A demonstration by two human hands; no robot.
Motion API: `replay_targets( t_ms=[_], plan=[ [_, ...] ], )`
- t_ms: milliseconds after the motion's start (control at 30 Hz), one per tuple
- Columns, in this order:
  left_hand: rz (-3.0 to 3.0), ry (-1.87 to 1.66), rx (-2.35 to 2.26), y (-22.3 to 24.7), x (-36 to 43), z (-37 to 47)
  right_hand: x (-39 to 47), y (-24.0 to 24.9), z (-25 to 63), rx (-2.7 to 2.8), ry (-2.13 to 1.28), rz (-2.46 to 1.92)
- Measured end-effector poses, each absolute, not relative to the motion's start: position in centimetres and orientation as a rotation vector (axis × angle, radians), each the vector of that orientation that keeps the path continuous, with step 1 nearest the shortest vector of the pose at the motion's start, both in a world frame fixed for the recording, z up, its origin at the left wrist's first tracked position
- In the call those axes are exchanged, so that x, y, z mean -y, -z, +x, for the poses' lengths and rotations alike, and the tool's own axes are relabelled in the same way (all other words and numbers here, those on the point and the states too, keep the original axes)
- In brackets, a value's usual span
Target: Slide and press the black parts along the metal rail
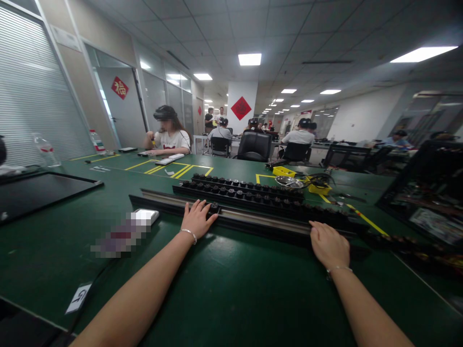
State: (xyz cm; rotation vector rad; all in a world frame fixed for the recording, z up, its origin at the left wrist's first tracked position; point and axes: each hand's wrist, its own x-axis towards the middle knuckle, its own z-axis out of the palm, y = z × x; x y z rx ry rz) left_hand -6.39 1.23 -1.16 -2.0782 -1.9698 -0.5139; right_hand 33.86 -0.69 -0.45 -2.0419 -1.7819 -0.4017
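A long black rail [253, 219] with a pale metallic channel lies across the green table. My left hand [198, 219] rests on its left part with the fingers spread, beside a small black block [214, 207] in the channel. Farther right, my right hand [330, 245] touches the near side of the rail; its fingers are close together and bent over the edge, and their grip is partly hidden. Behind the rail stand two black strips, a nearer one [224, 193] and a farther one [202, 179], each carrying a row of several round black parts.
Left of the rail lies a partly blurred device [144, 217] with a cable. Yellow trays [284, 171], a metal dish [289, 181] and wires sit beyond the strips. A dark panel [47, 190] lies far left. A person [173, 137] sits across the table.
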Motion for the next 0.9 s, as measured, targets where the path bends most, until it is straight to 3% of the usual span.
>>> replay_targets(
  t_ms=[900],
  plan=[
    [-2.094, 0.525, 1.94, 0.87, -1.0, -5.54, 0.83, 0.4, 33.72, 1.778, 0.398, -2.049]
  ],
)
